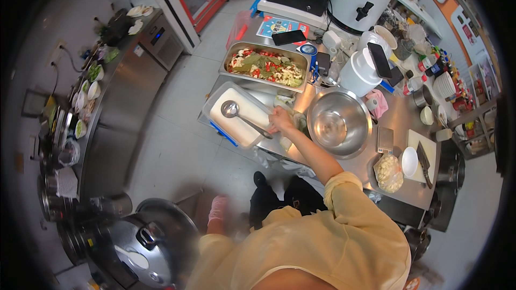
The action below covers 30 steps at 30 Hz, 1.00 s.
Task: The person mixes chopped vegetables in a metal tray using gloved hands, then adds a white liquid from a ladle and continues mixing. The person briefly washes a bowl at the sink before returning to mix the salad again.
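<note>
My right hand (281, 120) is at the near right rim of a clear plastic tub (208, 104), its fingers curled over the edge. White contents (225, 94), whether powder or liquid I cannot tell, fill much of the tub. Across them lies a metal ladle (230, 109), its handle resting toward the rim beside my hand. My left hand (218, 208), in a pink glove, hangs low at my side over the floor, apart from the table; its fingers are blurred. Behind the tub stands a steel pan (262, 78) of chopped vegetables, red pepper pieces and leaves.
Right of my forearm sits a large steel bowl (339, 123). Beyond it are a digital scale (385, 139), a bag of peeled garlic (388, 173), a white bowl (409, 161) and a knife (424, 163) on a cutting board (415, 141). A large lidded pot (141, 245) stands lower left.
</note>
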Available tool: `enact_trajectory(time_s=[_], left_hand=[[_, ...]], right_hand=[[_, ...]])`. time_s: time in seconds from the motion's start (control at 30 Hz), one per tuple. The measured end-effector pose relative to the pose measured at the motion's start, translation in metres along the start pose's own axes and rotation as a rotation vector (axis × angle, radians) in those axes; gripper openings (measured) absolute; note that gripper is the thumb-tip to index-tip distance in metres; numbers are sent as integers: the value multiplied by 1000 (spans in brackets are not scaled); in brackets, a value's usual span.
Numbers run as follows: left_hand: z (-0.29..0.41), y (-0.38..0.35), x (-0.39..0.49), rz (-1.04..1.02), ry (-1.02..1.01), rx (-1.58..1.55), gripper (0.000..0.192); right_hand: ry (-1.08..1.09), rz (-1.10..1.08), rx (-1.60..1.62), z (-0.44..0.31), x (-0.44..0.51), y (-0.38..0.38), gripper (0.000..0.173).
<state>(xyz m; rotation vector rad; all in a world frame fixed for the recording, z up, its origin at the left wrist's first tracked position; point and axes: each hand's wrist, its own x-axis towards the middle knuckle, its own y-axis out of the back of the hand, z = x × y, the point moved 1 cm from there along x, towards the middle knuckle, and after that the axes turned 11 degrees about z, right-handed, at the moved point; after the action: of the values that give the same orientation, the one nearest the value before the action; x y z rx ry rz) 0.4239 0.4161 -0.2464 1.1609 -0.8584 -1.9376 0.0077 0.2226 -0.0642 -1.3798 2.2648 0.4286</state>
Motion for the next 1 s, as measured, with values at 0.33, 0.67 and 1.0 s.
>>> enact_trajectory(time_s=[0.33, 0.67, 1.0], left_hand=[[-27, 115, 63, 148, 227, -330, 34], [-50, 454, 197, 590, 291, -1762, 32], [-166, 371, 346, 170, 475, 93, 43]], right_hand=[[352, 89, -336, -24, 9, 3, 28], [500, 120, -802, -42, -66, 16, 37], [282, 216, 189, -34, -58, -50, 25]])
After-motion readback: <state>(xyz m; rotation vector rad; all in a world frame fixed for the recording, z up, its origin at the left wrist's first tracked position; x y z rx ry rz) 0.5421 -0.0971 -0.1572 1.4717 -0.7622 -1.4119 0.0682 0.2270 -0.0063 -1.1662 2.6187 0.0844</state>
